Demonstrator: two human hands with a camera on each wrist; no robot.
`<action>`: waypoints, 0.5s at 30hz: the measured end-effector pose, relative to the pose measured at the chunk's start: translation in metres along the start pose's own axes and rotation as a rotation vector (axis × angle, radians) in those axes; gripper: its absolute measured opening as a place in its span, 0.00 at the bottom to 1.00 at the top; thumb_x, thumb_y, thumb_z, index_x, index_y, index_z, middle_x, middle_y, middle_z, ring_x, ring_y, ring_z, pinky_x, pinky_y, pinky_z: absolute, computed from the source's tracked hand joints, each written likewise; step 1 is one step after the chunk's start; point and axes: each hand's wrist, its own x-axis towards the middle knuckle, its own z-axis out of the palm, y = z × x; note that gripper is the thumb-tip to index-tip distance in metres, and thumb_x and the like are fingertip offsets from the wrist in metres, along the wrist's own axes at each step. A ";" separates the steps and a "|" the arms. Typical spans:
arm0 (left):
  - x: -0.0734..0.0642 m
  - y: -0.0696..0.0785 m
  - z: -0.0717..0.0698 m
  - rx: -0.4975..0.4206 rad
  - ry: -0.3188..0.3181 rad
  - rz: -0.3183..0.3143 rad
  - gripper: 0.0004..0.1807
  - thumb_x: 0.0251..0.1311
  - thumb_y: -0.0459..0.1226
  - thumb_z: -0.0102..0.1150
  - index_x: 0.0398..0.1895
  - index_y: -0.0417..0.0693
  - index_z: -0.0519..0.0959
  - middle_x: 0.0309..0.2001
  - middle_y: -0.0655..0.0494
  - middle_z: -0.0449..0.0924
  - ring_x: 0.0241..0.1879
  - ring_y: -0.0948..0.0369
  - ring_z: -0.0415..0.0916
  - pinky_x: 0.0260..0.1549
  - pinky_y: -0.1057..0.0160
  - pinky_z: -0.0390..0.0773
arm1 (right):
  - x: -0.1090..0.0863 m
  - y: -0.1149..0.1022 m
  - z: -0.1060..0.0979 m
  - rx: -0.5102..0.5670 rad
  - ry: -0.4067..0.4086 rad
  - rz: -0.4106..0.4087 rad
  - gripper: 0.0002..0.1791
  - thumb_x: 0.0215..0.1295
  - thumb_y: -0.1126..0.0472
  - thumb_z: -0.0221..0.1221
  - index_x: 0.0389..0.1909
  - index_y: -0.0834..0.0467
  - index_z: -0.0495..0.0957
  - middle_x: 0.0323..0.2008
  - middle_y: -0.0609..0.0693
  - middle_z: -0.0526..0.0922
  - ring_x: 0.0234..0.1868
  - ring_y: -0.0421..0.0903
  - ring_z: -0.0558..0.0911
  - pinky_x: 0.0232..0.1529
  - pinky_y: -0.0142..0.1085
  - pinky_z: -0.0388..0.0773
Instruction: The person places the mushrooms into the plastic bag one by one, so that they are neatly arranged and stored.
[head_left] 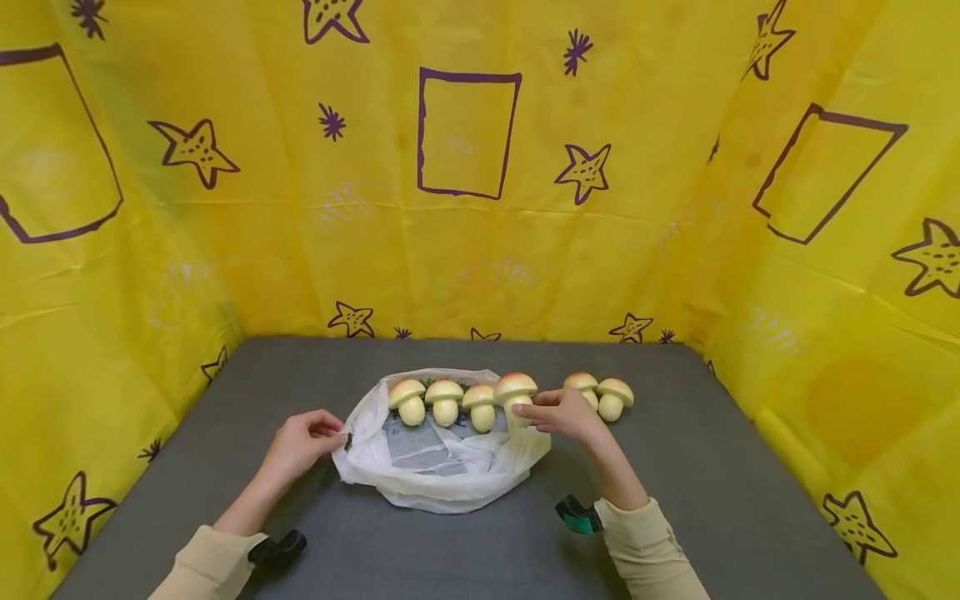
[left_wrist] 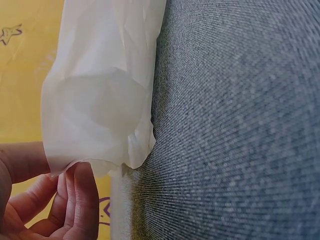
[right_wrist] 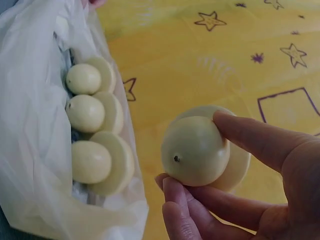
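A white plastic bag (head_left: 438, 493) lies with its mouth spread wide on the dark grey table. My left hand (head_left: 302, 443) pinches the bag's left rim between thumb and finger; the left wrist view shows the thin white film (left_wrist: 97, 105) close up. Inside, along the far edge, stand three toy mushrooms (head_left: 444, 402) in a row, with cream stems and orange-tinted caps. Over the bag's right rim, my right hand (head_left: 568, 414) holds another mushroom (head_left: 515, 385) by the stem. Its rounded stem end (right_wrist: 195, 152) faces the right wrist camera, fingers and thumb around it.
Two more mushrooms (head_left: 613, 400) rest on the table right of the bag, partly behind my right hand. Something dark green (head_left: 427, 383) shows behind the mushrooms in the bag. Yellow cloth walls (head_left: 480, 275) with purple drawings enclose the table (head_left: 360, 550) at the back and sides.
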 end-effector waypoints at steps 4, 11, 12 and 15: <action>0.000 0.001 0.000 -0.024 -0.010 -0.016 0.11 0.51 0.35 0.68 0.35 0.39 0.80 0.28 0.51 0.81 0.25 0.63 0.74 0.25 0.65 0.77 | 0.005 -0.006 0.007 0.018 -0.013 0.018 0.33 0.57 0.51 0.66 0.55 0.72 0.73 0.54 0.68 0.76 0.44 0.56 0.84 0.46 0.43 0.80; -0.005 0.001 -0.001 -0.080 -0.046 -0.059 0.15 0.50 0.38 0.70 0.37 0.36 0.79 0.29 0.50 0.81 0.25 0.60 0.77 0.27 0.62 0.80 | 0.010 -0.015 0.021 0.034 -0.034 0.017 0.32 0.56 0.51 0.66 0.54 0.71 0.74 0.56 0.67 0.75 0.46 0.60 0.83 0.45 0.43 0.80; -0.006 0.002 -0.002 -0.087 -0.053 -0.071 0.16 0.50 0.38 0.70 0.37 0.36 0.79 0.29 0.50 0.81 0.26 0.60 0.77 0.27 0.62 0.80 | 0.011 -0.015 0.024 0.038 -0.036 0.014 0.31 0.56 0.51 0.66 0.53 0.70 0.76 0.55 0.67 0.76 0.45 0.60 0.83 0.45 0.44 0.80; -0.009 0.003 -0.003 -0.089 -0.076 -0.087 0.18 0.49 0.39 0.70 0.38 0.36 0.78 0.29 0.51 0.80 0.26 0.59 0.77 0.27 0.61 0.81 | 0.015 -0.017 0.032 0.042 -0.041 0.004 0.27 0.55 0.51 0.67 0.49 0.68 0.79 0.53 0.65 0.78 0.44 0.59 0.84 0.45 0.45 0.80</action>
